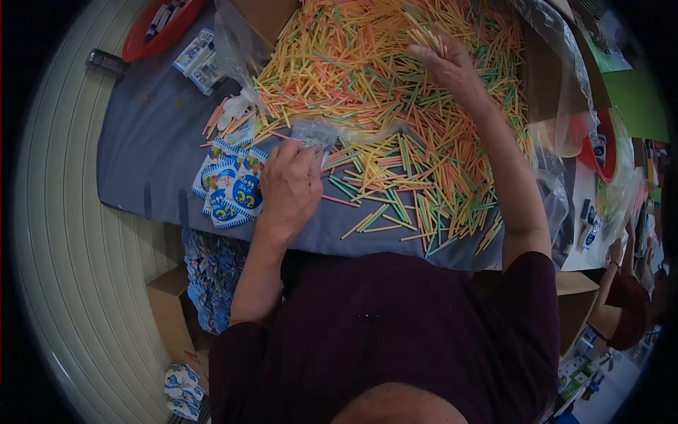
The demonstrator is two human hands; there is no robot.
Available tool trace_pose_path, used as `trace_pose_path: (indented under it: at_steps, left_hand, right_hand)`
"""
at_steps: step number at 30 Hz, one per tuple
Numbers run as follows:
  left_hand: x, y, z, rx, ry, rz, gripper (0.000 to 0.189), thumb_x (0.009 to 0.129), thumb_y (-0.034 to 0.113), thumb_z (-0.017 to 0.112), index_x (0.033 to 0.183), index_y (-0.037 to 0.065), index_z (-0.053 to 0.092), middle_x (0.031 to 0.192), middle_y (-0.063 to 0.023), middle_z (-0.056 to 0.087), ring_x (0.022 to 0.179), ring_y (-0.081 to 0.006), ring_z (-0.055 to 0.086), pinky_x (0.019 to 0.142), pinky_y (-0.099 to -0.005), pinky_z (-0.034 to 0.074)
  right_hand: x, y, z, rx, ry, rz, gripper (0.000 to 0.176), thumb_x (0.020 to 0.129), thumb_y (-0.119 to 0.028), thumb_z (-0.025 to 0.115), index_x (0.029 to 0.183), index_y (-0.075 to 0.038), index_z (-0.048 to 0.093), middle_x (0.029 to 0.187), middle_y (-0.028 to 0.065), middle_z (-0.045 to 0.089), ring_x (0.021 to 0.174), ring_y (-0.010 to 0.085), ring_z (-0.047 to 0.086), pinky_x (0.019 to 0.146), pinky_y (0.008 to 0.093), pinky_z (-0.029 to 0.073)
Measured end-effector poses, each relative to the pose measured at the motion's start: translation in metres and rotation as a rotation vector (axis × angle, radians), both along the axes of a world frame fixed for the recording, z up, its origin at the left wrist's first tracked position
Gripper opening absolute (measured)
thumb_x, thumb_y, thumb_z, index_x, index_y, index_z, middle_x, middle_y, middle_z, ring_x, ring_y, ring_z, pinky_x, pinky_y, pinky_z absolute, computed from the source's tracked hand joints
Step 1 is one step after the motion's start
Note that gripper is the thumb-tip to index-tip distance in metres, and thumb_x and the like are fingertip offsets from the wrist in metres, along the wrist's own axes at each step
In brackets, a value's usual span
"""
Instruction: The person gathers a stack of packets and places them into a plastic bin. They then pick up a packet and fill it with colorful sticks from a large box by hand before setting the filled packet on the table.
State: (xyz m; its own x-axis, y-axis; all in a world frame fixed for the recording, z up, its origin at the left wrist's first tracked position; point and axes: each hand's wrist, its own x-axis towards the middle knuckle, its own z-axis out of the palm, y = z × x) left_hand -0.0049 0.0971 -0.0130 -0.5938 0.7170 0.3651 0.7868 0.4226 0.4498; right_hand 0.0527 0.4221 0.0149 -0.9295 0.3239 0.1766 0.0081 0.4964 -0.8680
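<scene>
A large heap of thin pastel sticks (367, 78), yellow, orange, pink and green, spreads over the table. Over the heap's upper right, my right hand (452, 67) is closed on a small bunch of sticks (426, 39) that poke up past the fingers. My left hand (289, 185) rests lower left with its fingers curled down at a small clear plastic bag (311, 133), pressing or pinching its near edge. Just left of that hand lies a pile of blue-and-white printed packets (229, 185). A few loose sticks lie beside both.
A grey-blue cloth (155, 169) covers the table. Another printed packet (199, 60) and a red basin (159, 28) are at the upper left. Clear plastic sheeting (565, 78) hangs at the right. Below stands a cardboard box (169, 304). Another person's arm (607, 283) shows at far right.
</scene>
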Motion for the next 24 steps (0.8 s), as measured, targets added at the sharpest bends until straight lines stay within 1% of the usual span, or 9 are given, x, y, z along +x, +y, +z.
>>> trace_pose_path:
  at_steps: [4, 6, 10, 12, 16, 18, 19, 22, 24]
  left_hand:
    - [-0.011, -0.001, -0.006, 0.223, -0.234, -0.035, 0.014, 0.078, 0.004, 0.068, 0.093, 0.002, 0.07, 0.089, -0.0091, 0.062, 0.084, -0.0299, 0.059, 0.068, -0.0404, 0.048]
    - [-0.003, 0.0, -0.001, 0.133, 0.17, -0.063, 0.014, 0.078, 0.002, 0.065, 0.092, 0.001, 0.07, 0.089, -0.0102, 0.063, 0.08, -0.0293, 0.06, 0.066, -0.0398, 0.049]
    - [0.013, -0.002, -0.004, 0.025, 0.232, -0.032, 0.014, 0.077, 0.002, 0.063, 0.09, 0.0, 0.069, 0.088, -0.0107, 0.063, 0.077, -0.0281, 0.06, 0.065, -0.039, 0.051]
    - [0.017, -0.006, 0.006, -0.156, 0.162, -0.004, 0.014, 0.077, 0.002, 0.062, 0.089, -0.001, 0.068, 0.089, -0.0104, 0.064, 0.08, -0.0273, 0.062, 0.067, -0.0372, 0.052]
    - [0.004, -0.004, 0.002, -0.193, 0.104, 0.003, 0.01, 0.076, 0.0, 0.064, 0.085, 0.001, 0.069, 0.088, -0.0102, 0.065, 0.083, -0.0281, 0.063, 0.068, -0.0381, 0.052]
    - [-0.005, -0.005, -0.006, 0.187, -0.295, -0.052, 0.009, 0.073, -0.003, 0.066, 0.079, 0.003, 0.069, 0.085, -0.0096, 0.064, 0.08, -0.0288, 0.062, 0.068, -0.0392, 0.051]
    - [-0.005, -0.004, -0.006, 0.184, -0.299, -0.051, 0.009, 0.073, -0.003, 0.066, 0.079, 0.003, 0.069, 0.085, -0.0096, 0.064, 0.08, -0.0288, 0.062, 0.068, -0.0392, 0.051]
    - [-0.005, -0.003, -0.006, 0.35, -0.139, -0.046, 0.01, 0.071, -0.005, 0.067, 0.074, 0.004, 0.068, 0.081, -0.0081, 0.063, 0.078, -0.0295, 0.061, 0.067, -0.0406, 0.05]
    - [0.001, -0.006, -0.008, 0.207, 0.083, -0.04, 0.008, 0.071, -0.004, 0.067, 0.076, 0.003, 0.068, 0.081, -0.007, 0.062, 0.08, -0.0285, 0.06, 0.066, -0.0393, 0.05]
  right_hand:
    - [-0.009, -0.006, -0.024, 0.077, 0.269, -0.012, 0.028, 0.098, -0.033, 0.063, 0.085, -0.008, 0.065, 0.064, -0.0039, 0.048, 0.056, 0.006, 0.04, 0.051, 0.0308, 0.036]
    - [-0.006, 0.006, -0.024, 0.178, 0.034, -0.005, 0.029, 0.1, -0.035, 0.06, 0.095, -0.008, 0.071, 0.062, -0.0047, 0.053, 0.055, 0.0049, 0.045, 0.051, 0.0273, 0.037]
    - [-0.002, 0.001, -0.014, -0.192, -0.012, -0.039, 0.03, 0.101, -0.034, 0.057, 0.094, -0.008, 0.071, 0.064, -0.0026, 0.059, 0.056, 0.0067, 0.05, 0.053, 0.027, 0.039]
    - [-0.008, -0.004, -0.019, -0.13, 0.284, 0.017, 0.032, 0.101, -0.035, 0.057, 0.091, -0.008, 0.071, 0.064, -0.0015, 0.06, 0.059, 0.0077, 0.053, 0.055, 0.0277, 0.041]
    - [0.0, -0.011, -0.002, -0.128, 0.156, 0.087, 0.028, 0.099, -0.033, 0.061, 0.091, -0.007, 0.071, 0.065, 0.0002, 0.061, 0.061, 0.0083, 0.053, 0.059, 0.032, 0.045]
    - [0.003, -0.014, 0.0, -0.164, -0.017, -0.007, 0.023, 0.095, -0.028, 0.068, 0.098, -0.006, 0.072, 0.071, 0.003, 0.064, 0.066, 0.0114, 0.056, 0.065, 0.0355, 0.048]
    - [0.002, -0.013, -0.008, -0.167, -0.021, -0.008, 0.023, 0.095, -0.028, 0.068, 0.098, -0.006, 0.072, 0.071, 0.003, 0.064, 0.066, 0.0114, 0.056, 0.065, 0.0355, 0.048]
    - [-0.007, -0.024, -0.039, 0.372, 0.017, 0.072, 0.018, 0.093, -0.022, 0.069, 0.102, -0.007, 0.073, 0.073, 0.0094, 0.067, 0.067, 0.0177, 0.061, 0.063, 0.0402, 0.05]
    - [-0.007, -0.024, -0.042, 0.324, 0.021, 0.062, 0.019, 0.094, -0.023, 0.069, 0.104, -0.007, 0.073, 0.073, 0.0085, 0.067, 0.068, 0.0172, 0.062, 0.063, 0.0401, 0.05]
